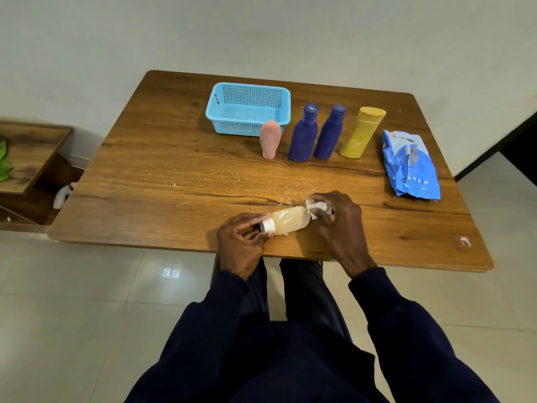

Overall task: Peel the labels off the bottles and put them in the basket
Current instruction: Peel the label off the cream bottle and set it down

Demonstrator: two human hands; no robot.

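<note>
Near edge of the counter (174, 170): the left hand (241, 242) clamps its fingers (251, 220) on the cap end of the pale bottle (290, 221), which lies flat. The right hand (340, 222) pinches the white label (315, 207) at the base. Best pull low and slow, bottle pinned. Beyond: one pink bottle (270, 141), two blue bottles (303, 135), one yellow bottle (361, 132), one bag (412, 167), one basket (247, 87).

Head-worn, forward-down, seemingly near table (145, 170)

A crumpled blue packet (412, 167) lies on the wooden table (145, 170), beside a low shelf (29, 152)
</note>
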